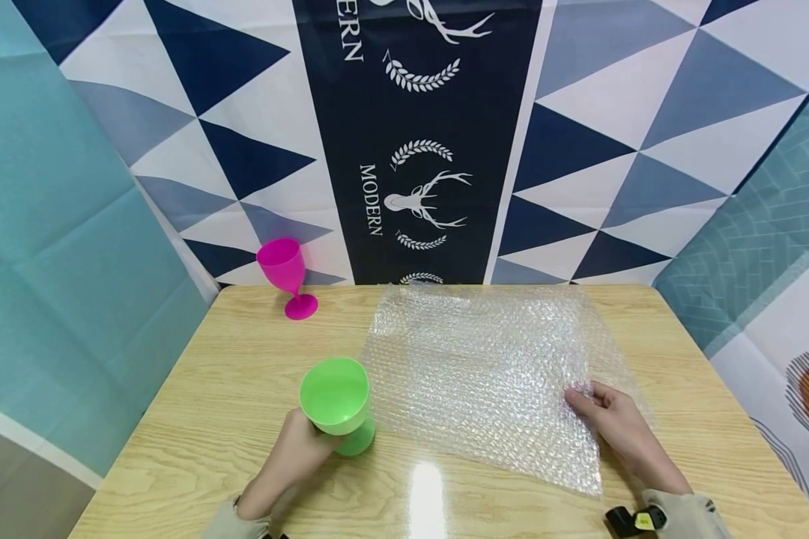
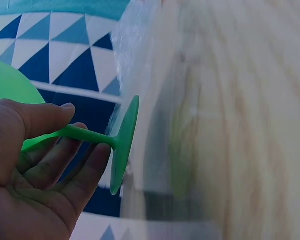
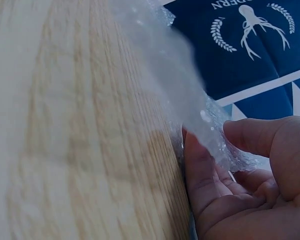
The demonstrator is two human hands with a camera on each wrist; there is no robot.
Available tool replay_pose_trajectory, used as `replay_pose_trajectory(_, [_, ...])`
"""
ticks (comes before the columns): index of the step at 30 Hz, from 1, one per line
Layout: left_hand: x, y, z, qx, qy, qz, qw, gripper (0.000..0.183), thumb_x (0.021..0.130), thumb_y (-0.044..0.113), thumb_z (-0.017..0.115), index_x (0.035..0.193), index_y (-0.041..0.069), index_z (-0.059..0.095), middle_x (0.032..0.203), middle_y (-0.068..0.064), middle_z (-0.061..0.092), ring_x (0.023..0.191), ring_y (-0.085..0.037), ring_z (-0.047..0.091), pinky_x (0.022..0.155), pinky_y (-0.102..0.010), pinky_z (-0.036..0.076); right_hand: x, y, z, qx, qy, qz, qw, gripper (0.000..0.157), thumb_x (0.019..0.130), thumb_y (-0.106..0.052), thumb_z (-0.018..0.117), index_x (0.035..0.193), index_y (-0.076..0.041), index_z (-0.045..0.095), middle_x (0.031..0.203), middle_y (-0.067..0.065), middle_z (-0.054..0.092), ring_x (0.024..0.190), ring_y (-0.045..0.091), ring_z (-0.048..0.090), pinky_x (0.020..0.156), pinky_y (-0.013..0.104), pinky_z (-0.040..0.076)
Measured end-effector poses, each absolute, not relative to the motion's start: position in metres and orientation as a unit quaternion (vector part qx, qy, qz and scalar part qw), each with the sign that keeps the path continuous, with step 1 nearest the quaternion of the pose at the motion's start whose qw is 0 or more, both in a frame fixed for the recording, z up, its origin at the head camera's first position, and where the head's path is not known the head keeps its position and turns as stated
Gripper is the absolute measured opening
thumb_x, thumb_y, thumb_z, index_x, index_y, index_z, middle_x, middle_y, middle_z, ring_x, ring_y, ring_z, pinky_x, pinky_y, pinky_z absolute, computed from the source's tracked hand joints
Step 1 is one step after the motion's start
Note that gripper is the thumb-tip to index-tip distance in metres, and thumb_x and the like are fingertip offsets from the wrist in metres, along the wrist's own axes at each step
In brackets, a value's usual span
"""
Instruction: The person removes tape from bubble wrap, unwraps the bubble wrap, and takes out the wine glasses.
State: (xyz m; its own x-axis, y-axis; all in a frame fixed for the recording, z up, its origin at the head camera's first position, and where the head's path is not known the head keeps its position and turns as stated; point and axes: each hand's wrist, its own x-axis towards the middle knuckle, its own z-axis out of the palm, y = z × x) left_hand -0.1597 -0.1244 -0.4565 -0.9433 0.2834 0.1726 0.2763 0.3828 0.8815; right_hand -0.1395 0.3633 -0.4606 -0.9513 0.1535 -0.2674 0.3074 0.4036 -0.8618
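A green plastic goblet (image 1: pixel 335 397) leans a little in my left hand (image 1: pixel 303 442), toward the table's front left. In the left wrist view that hand (image 2: pixel 45 165) has thumb and fingers around the goblet's stem (image 2: pixel 87 134), and the round foot (image 2: pixel 125 145) faces the tabletop. Over at the right, my right hand (image 1: pixel 620 427) pinches the edge of a clear bubble wrap sheet (image 1: pixel 479 374) between thumb and fingers. The right wrist view has the sheet's edge (image 3: pixel 190 100) lifted between the thumb and fingers of the right hand (image 3: pixel 250 175).
A pink goblet (image 1: pixel 283 269) stands upright at the table's back left. The wooden table (image 1: pixel 229 389) ends at a patterned cloth wall (image 1: pixel 418 120) behind. Bubble wrap covers the middle and right of the tabletop up to the back edge.
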Motion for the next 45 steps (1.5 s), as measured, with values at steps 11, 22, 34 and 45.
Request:
replay_pose_trajectory(11, [-0.176,-0.139,-0.441,0.114,0.852,0.508,-0.059,0.038,0.086,0.006,0.081,0.122,0.008,0.067,0.116,-0.006,0.074,0.109,-0.026,0.071,0.093,-0.036,0.061,-0.143,0.364,-0.457,0.144,0.832,-0.530,0.078,0.061,0.102,-0.047,0.061,0.134,0.005,0.055,0.089,-0.004,0.067,0.078,0.007,0.058,0.067,0.026,0.055])
replay_pose_trajectory(22, [-0.185,-0.134,-0.439,0.083,0.847,0.521,-0.065,0.034,0.087,0.007,0.081,0.118,0.004,0.069,0.115,-0.012,0.074,0.109,-0.029,0.071,0.095,-0.040,0.061,-0.144,0.369,-0.460,0.140,0.830,-0.533,0.087,0.057,0.104,-0.042,0.060,0.134,0.006,0.055,0.090,-0.003,0.069,0.077,0.007,0.059,0.066,0.025,0.055])
replay_pose_trajectory(34, [-0.208,-0.155,-0.453,0.105,0.847,0.512,-0.098,0.029,0.090,0.011,0.080,0.116,0.004,0.069,0.112,-0.012,0.074,0.103,-0.008,0.069,0.089,-0.029,0.061,-0.140,0.365,-0.462,0.133,0.835,-0.527,0.080,0.049,0.104,-0.038,0.061,0.128,0.005,0.058,0.089,0.000,0.068,0.074,0.009,0.059,0.064,0.026,0.054])
replay_pose_trajectory(45, [-0.244,-0.168,-0.452,0.082,0.863,0.493,-0.077,0.031,0.093,0.018,0.078,0.116,0.000,0.068,0.110,-0.016,0.074,0.100,-0.021,0.070,0.087,-0.021,0.056,-0.142,0.368,-0.466,0.124,0.846,-0.511,0.089,0.054,0.104,-0.044,0.059,0.130,0.003,0.057,0.102,0.006,0.064,0.084,0.011,0.056,0.070,0.025,0.052])
